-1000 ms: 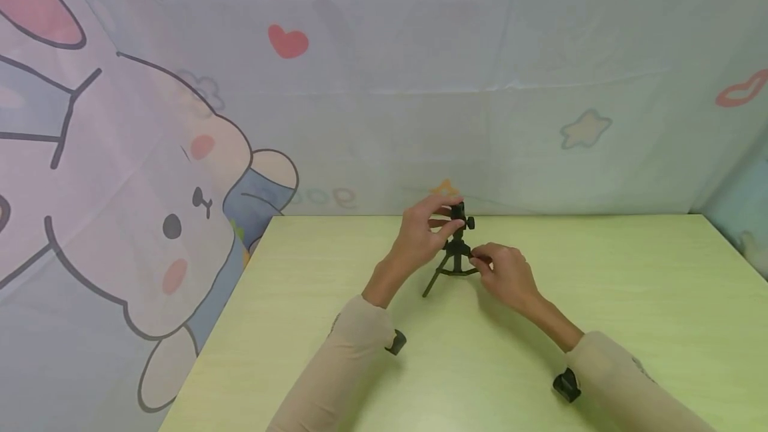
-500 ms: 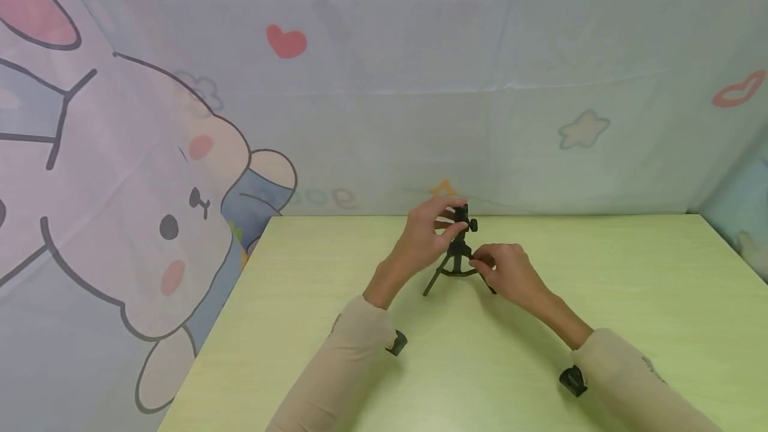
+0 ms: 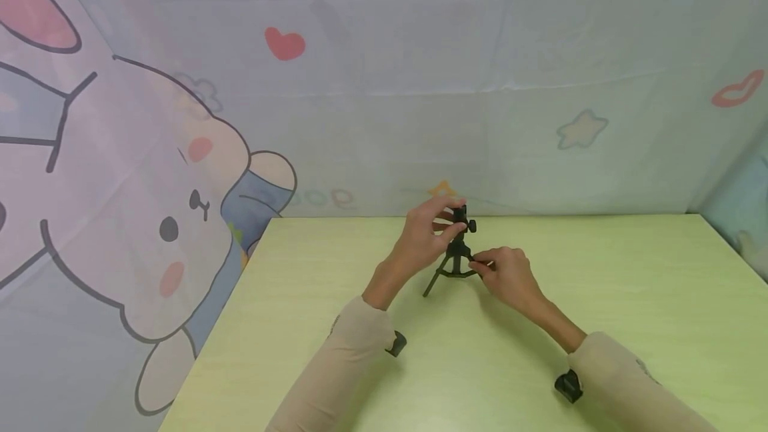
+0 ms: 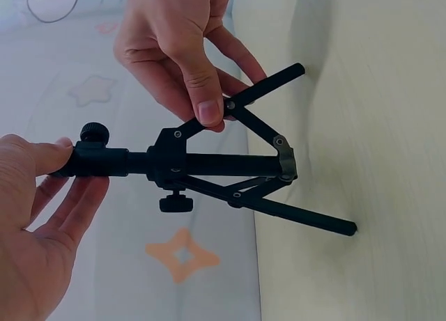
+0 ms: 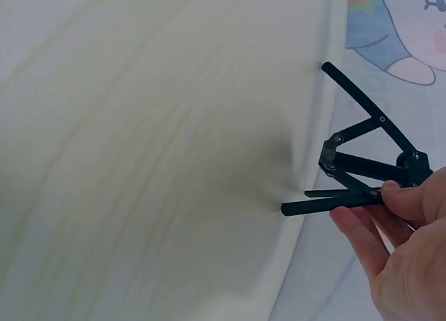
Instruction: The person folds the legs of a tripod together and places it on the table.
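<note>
A small black tripod (image 3: 457, 262) stands upright near the table's back edge, its legs spread and joined by braces to the centre column. My left hand (image 3: 423, 235) grips its top section between thumb and fingers, beside a round knob (image 4: 95, 132). With thumb and fingers my right hand (image 3: 507, 275) pinches one leg (image 4: 268, 84) near the brace joint. A second knob (image 4: 176, 202) sticks out below the collar in the left wrist view. In the right wrist view the tripod's top lies out of frame.
The pale yellow-green table (image 3: 336, 265) ends at a hanging cloth (image 3: 408, 119) printed with a rabbit, hearts and stars. Black wrist mounts (image 3: 568, 386) sit under both sleeves, just above the tabletop.
The right hand shifts slightly right, then back a little lower along the leg. My left hand stays on the tripod's top, which sways slightly right and back.
</note>
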Available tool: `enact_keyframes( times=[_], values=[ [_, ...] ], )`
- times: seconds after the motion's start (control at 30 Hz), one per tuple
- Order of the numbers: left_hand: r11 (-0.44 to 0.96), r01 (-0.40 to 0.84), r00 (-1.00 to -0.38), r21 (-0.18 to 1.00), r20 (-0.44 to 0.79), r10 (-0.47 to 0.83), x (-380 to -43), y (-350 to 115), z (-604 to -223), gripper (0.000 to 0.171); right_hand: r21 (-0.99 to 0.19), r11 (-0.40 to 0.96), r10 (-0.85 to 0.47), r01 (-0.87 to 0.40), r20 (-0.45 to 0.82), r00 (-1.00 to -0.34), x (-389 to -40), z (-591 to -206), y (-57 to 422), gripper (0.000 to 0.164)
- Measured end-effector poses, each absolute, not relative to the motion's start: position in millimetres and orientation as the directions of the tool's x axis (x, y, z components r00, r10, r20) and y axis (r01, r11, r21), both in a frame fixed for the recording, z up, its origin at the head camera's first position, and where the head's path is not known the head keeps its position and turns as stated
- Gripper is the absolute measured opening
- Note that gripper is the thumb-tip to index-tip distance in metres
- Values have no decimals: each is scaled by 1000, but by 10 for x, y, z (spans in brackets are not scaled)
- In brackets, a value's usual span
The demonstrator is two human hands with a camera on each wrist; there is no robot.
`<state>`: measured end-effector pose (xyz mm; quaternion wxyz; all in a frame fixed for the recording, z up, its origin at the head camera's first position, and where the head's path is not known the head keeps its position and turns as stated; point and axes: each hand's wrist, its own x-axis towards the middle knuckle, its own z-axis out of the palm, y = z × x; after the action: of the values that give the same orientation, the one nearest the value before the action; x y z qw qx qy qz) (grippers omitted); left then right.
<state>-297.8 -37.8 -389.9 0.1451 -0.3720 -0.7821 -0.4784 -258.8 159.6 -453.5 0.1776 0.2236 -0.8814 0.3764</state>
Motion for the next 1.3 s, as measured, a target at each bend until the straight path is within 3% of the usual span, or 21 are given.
enact_keyframes(
  times=[0.6, 0.9, 1.3],
  values=[
    [283, 737, -666, 614, 588, 459, -2937, -371, -3856, 32, -719, 466, -149, -516, 511, -846, -2614, -4693, 1613, 11],
    [252, 736, -665, 628, 600, 445, -2912, -393, -3911, 24, -724, 418, -151, -548, 540, -828, -2587, -4734, 1613, 11],
    [239, 722, -678, 649, 597, 429, -2865, -404, -3927, 30, -738, 454, -235, -499, 441, -866, -2603, -4672, 1669, 12]
  ],
)
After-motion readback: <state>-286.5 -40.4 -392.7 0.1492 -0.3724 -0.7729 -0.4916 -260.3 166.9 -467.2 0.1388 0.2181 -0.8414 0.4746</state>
